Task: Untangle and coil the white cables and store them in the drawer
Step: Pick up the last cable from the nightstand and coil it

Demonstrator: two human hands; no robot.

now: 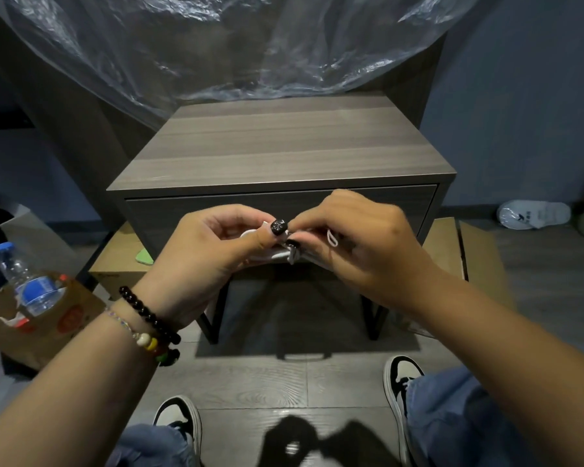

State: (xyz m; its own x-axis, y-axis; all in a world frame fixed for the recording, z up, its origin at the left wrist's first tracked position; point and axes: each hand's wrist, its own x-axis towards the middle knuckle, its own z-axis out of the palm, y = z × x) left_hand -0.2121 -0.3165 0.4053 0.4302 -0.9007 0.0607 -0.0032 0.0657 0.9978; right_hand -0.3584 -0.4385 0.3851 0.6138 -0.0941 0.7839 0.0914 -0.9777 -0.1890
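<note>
Nightstand (280,146) dead ahead, top bare of cable, plastic sheet (216,45) draped behind. Drawer (216,214) seems fully shut, so nothing visibly stored; opening it remains to be done. To the left, cardboard box (41,318) with bottle (31,281) lying on it.

Both hands raised in front of the drawer face, meeting at the middle. Left hand (209,251) curled round a small bundle of white cable (277,256), thumb pressing on top. Right hand (354,244) pinching another part of the same cable, a short loop showing between its fingers. Cable held entirely in the air, touching no furniture.

Judging by the compact bundle: untangling largely over, coiling or tucking the end probably under way. Cannot tell whether more cables wait elsewhere. Left to do: finish coil, open drawer, place inside.
</note>
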